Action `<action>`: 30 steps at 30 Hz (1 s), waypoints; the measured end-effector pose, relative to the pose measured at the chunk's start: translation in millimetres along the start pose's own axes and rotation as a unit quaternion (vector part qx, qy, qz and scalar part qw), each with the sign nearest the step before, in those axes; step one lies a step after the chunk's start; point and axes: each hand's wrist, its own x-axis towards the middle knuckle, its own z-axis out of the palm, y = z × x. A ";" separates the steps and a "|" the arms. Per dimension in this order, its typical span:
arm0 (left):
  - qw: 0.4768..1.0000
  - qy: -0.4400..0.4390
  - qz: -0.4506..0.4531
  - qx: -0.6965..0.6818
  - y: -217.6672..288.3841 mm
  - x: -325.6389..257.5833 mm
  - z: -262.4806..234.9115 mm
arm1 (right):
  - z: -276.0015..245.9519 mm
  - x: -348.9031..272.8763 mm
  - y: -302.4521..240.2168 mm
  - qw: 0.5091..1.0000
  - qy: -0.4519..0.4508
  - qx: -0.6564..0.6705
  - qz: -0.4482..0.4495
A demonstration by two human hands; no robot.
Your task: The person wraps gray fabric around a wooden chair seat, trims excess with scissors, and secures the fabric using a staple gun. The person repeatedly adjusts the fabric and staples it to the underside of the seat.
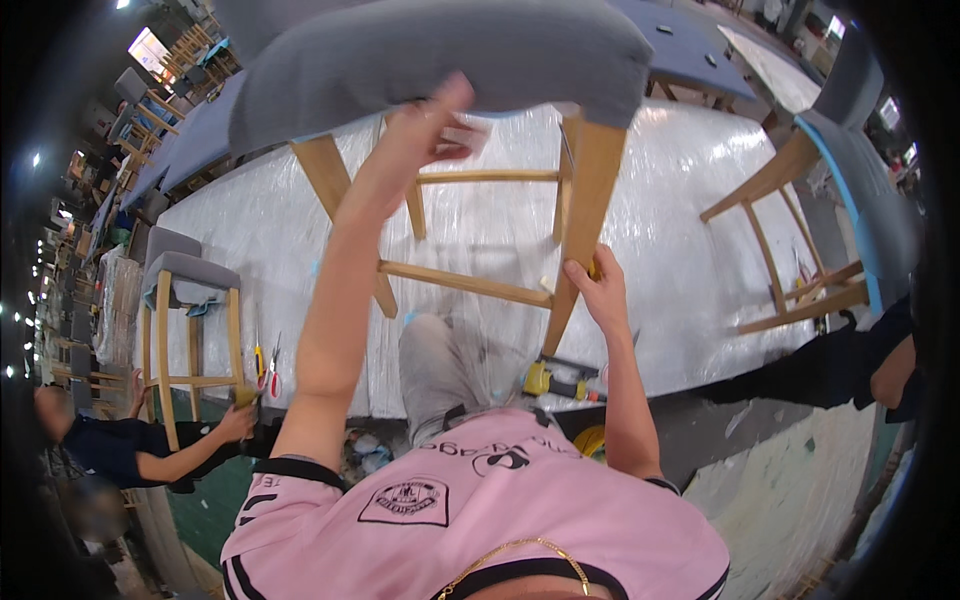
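Note:
A chair with a grey fabric seat [450, 55] and light wooden legs stands in front of me on a plastic-wrapped table. My left hand [440, 130] is raised at the seat's lower front edge. It is smeared by motion, and a small pale piece seems to show at its fingers. Lower down, my right hand [602, 290] is closed around the chair's right front leg [590, 215]. Its fingers are partly hidden behind the wood, with a bit of something yellow beside them. Close to the foot of that leg lies a yellow and black staple gun [556, 380].
Plastic wrap [670, 210] covers the table. At right stands another grey chair [785, 180] with blue edging. To the left are a smaller chair [195, 275], scissors [274, 372] and a yellow-handled tool [259, 365]. A co-worker [110, 440] works at left; another person's dark sleeve [850, 360] shows at right.

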 end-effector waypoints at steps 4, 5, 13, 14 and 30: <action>0.890 -0.069 0.114 0.435 27.1 7.6 -4.4 | -22.4 22.3 27.6 0.999 -0.013 0.041 0.004; 0.878 -0.056 0.224 0.419 43.2 19.8 10.2 | -19.7 23.5 26.7 0.998 -0.023 0.052 0.016; 0.752 -0.088 0.287 0.586 99.9 123.4 85.9 | 4.9 -2.1 12.0 0.992 0.112 0.047 -0.018; 0.739 -0.096 0.292 0.600 95.4 129.8 86.2 | 0.3 -7.5 10.3 0.988 0.143 0.059 0.004; 0.664 -0.275 0.309 0.623 111.2 178.8 68.6 | -17.1 -49.7 -120.8 0.983 0.149 0.101 -0.042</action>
